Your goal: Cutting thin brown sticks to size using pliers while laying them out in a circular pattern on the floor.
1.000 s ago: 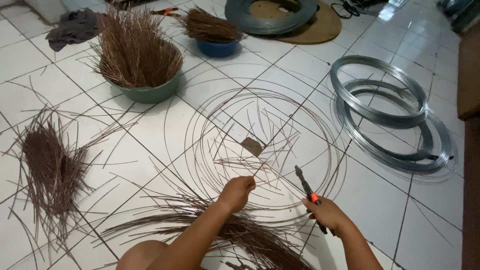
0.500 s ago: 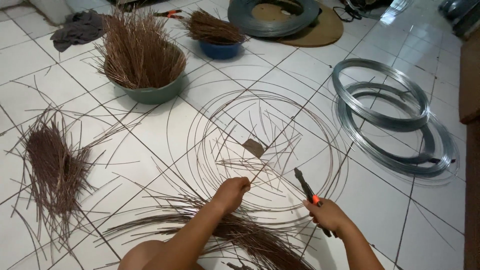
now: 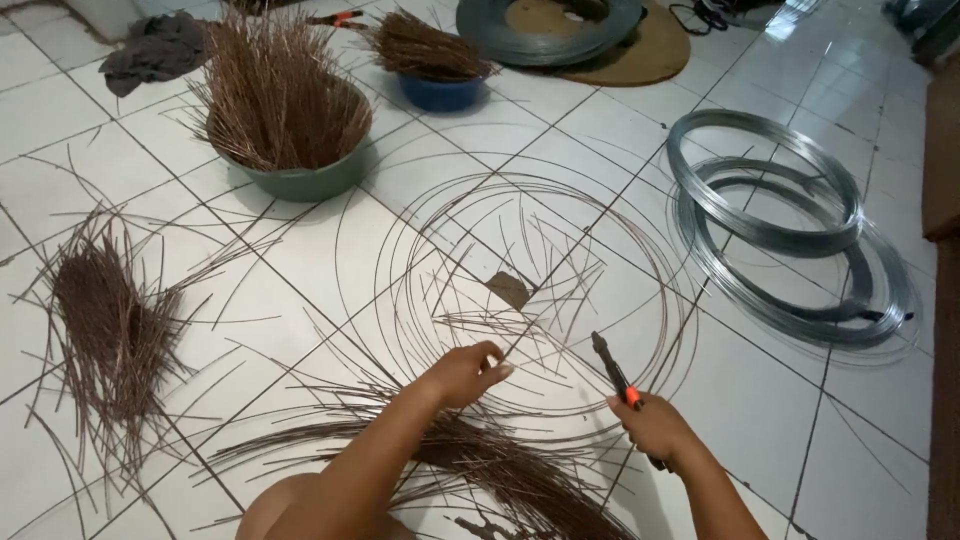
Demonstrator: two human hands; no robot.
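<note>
Nearest the camera a long sheaf of brown wire strands [image 3: 480, 470] lies across the white tiled floor [image 3: 780, 400] just under both forearms; it has not shifted over the last second. The left hand [image 3: 465, 372] is curled narrow, fingertips pinched on a thin wire at the near edge of the loose wire coil [image 3: 520, 280]; it sits where it did a second ago, so the pinch is a steady hold rather than a reach. The right hand [image 3: 655, 425] is closed round the orange-marked handles of the cutters [image 3: 615, 372], whose dark nose points up and away towards the coil; it too has hardly moved, the nose only a touch nearer the held strand; whether the blades are open cannot be told. Short cut pieces lie scattered inside the coil, around a small brown patch on the tile. To the left lies a heap of cut brown pieces [image 3: 105, 320]; to the right, well apart, grey wire rings [image 3: 780, 230]. Farther off stand a green basin [image 3: 300, 175] and a blue basin [image 3: 440, 92], both bristling with strands; beyond them a grey cloth [image 3: 155, 50] and a dark ring on a round mat [image 3: 640, 45].
</note>
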